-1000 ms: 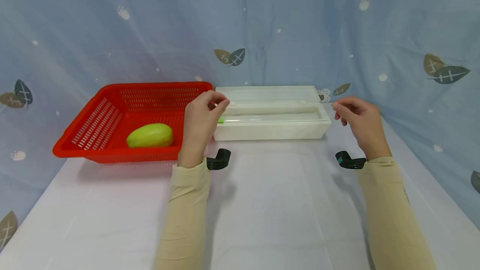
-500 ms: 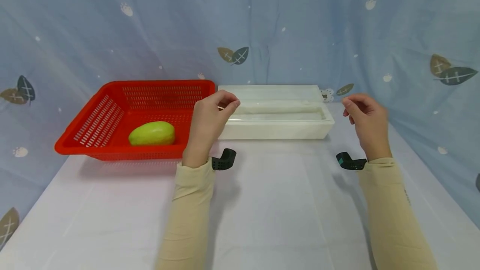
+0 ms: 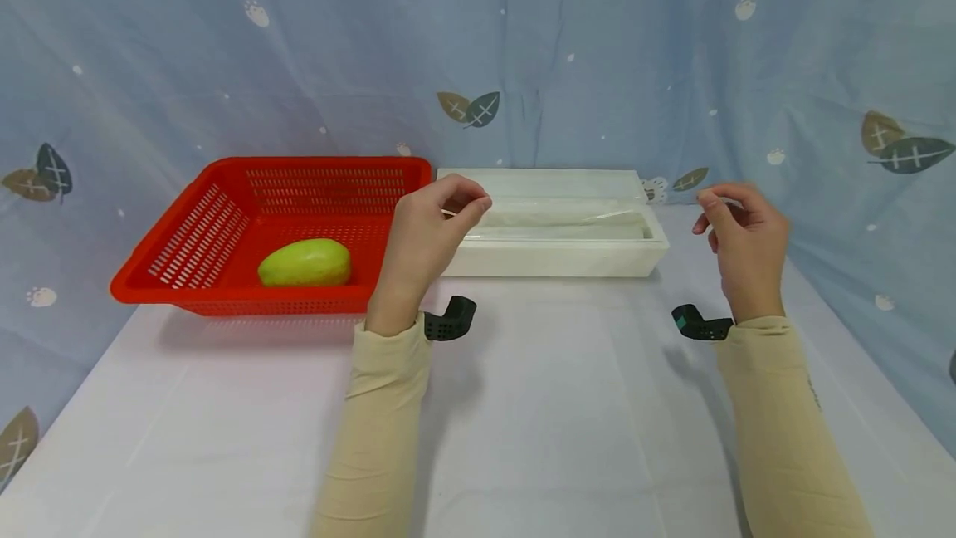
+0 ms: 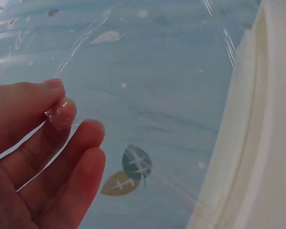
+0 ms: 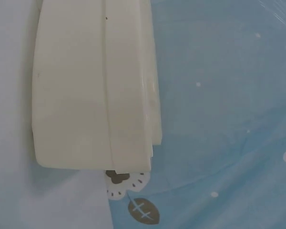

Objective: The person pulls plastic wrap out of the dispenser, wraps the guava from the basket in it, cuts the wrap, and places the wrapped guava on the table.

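Observation:
My left hand [image 3: 427,237] is raised over the left end of a long white cling film box [image 3: 553,260]. In the left wrist view its thumb and fingers pinch a bunched edge of clear cling film [image 4: 61,116], and creases in the film run away upward. My right hand [image 3: 750,247] hovers beyond the box's right end, thumb and forefinger tips together at the same height; the transparent film hardly shows there. Its wrist view misses the hand, showing only the box's end and faint film glints at the top right corner. The box lid [image 3: 538,183] stands open behind.
To the left of the box stands a red plastic basket [image 3: 224,297] with slotted sides. Inside lies a yellow-green oval fruit [image 3: 304,262]. A white cloth [image 3: 553,405] covers the table, and a blue leaf-print curtain [image 3: 568,48] hangs right behind the box.
Both hands have shifted a little to the right above the box, keeping about the same distance apart. The green piece at the box's left end is now hidden behind the left hand.

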`<state>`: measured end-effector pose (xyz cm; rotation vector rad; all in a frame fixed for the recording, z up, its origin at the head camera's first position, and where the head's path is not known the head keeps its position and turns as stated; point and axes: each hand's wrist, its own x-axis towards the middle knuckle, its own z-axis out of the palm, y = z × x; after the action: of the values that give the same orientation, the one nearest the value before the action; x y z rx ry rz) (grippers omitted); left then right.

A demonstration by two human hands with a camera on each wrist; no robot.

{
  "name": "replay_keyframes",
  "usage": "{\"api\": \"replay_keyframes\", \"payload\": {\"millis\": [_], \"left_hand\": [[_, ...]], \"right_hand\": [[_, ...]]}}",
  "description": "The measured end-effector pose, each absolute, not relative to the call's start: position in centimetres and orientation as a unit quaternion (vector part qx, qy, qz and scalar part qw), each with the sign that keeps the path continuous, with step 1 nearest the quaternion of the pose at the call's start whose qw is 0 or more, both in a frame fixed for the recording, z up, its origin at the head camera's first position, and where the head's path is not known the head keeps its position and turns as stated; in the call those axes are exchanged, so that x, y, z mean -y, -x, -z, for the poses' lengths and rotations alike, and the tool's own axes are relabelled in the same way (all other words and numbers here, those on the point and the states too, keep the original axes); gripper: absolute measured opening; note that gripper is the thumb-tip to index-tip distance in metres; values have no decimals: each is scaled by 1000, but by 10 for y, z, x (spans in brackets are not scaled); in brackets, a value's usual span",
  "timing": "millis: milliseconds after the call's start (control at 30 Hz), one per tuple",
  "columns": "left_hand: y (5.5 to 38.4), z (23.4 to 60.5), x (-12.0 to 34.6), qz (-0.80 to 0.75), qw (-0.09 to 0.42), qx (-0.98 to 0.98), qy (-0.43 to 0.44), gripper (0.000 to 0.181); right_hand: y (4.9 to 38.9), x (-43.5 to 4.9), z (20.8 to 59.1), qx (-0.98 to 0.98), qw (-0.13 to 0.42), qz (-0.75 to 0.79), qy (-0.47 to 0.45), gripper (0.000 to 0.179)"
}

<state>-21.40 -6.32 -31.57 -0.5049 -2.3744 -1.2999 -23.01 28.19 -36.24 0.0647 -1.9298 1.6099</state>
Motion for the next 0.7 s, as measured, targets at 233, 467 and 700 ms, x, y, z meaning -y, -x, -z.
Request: {"api": "replay_keyframes", "payload": {"millis": [233, 467, 700], "left_hand": [[211, 311, 64, 483, 211, 829, 188, 11], [209, 309, 65, 517, 188, 815, 183, 9], [188, 288, 63, 537, 168, 809, 168, 9]], "right_hand": [[227, -282, 359, 687, 313, -653, -63, 27], [225, -281, 354, 647, 304, -691, -110, 24], [223, -280, 351, 624, 295, -712, -132, 23]]}}
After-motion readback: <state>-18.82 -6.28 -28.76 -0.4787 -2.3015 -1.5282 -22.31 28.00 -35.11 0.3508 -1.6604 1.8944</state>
